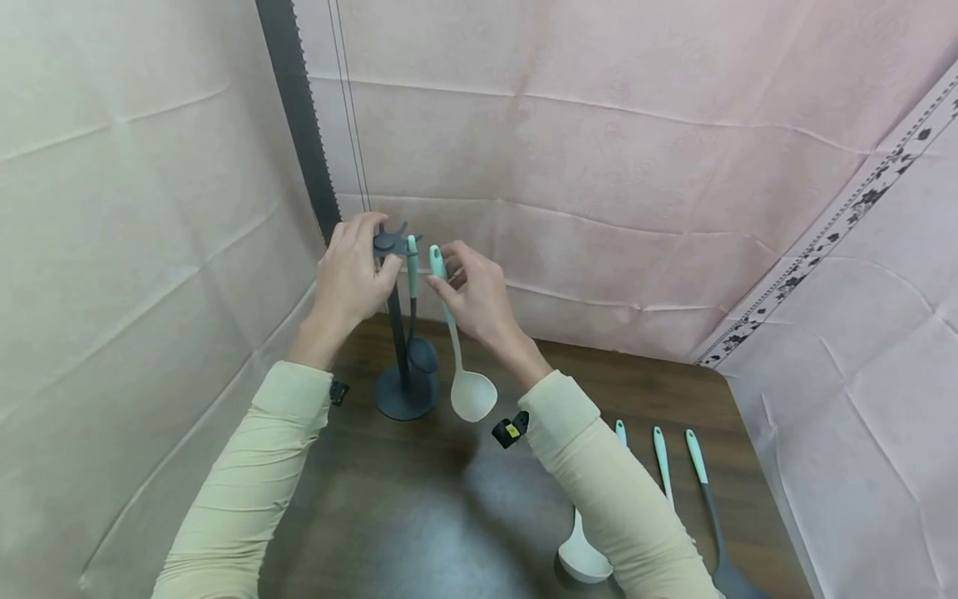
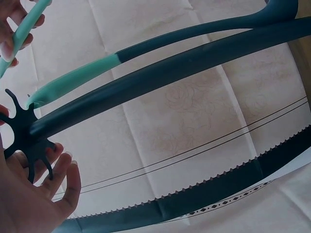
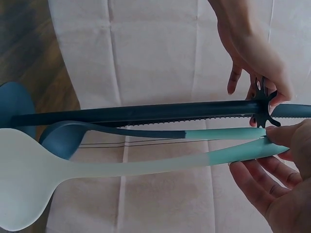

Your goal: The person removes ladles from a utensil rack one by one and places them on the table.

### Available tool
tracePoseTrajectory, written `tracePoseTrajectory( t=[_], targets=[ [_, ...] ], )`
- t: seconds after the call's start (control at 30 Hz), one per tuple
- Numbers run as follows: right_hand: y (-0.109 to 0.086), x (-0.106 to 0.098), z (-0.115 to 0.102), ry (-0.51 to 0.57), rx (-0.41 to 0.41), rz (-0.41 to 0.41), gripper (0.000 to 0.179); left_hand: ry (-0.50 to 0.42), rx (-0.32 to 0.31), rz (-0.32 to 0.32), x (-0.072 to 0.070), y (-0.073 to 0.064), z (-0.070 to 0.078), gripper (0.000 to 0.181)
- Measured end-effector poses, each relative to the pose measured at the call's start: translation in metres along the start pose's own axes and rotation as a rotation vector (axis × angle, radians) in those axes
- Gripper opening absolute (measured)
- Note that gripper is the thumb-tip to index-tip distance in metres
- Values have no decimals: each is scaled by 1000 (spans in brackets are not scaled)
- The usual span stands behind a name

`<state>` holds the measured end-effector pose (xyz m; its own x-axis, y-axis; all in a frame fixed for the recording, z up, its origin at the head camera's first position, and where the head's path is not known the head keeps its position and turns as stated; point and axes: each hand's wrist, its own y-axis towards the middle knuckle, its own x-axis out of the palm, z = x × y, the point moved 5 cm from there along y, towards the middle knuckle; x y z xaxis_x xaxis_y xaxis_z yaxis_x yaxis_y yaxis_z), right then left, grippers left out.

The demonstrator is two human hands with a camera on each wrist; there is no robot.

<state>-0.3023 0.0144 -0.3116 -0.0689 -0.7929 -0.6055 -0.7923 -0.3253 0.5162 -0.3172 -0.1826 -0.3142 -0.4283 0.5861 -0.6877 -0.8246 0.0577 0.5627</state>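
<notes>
A dark utensil stand (image 1: 397, 333) rises from a round base, with a ring of hooks (image 2: 22, 127) on top. My left hand (image 1: 346, 270) holds that hooked top, its fingers curled about it in the left wrist view. From one hook hangs a dark ladle (image 1: 422, 355) with a mint handle. Just right of it, my right hand (image 1: 479, 293) pinches the mint handle of a white ladle (image 1: 473, 394), bowl downward and off the table. In the right wrist view the white ladle (image 3: 131, 169) runs close beside the dark one, its handle end near the hooks.
On the brown wooden table (image 1: 389, 516), at the right, lie another white ladle (image 1: 584, 557), a dark-ended turner (image 1: 714, 524) and a mint-handled utensil (image 1: 662, 457) partly hidden by my right sleeve. Pale creased cloth (image 1: 561, 166) hangs behind and at both sides.
</notes>
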Motion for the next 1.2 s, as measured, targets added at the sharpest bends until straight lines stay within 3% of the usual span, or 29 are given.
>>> tracePoseTrajectory(
  t=[1.2],
  targets=[
    [-25,-31,19,-92,-30,77,22,-20,13,33,1,-1,-1,64]
  ],
)
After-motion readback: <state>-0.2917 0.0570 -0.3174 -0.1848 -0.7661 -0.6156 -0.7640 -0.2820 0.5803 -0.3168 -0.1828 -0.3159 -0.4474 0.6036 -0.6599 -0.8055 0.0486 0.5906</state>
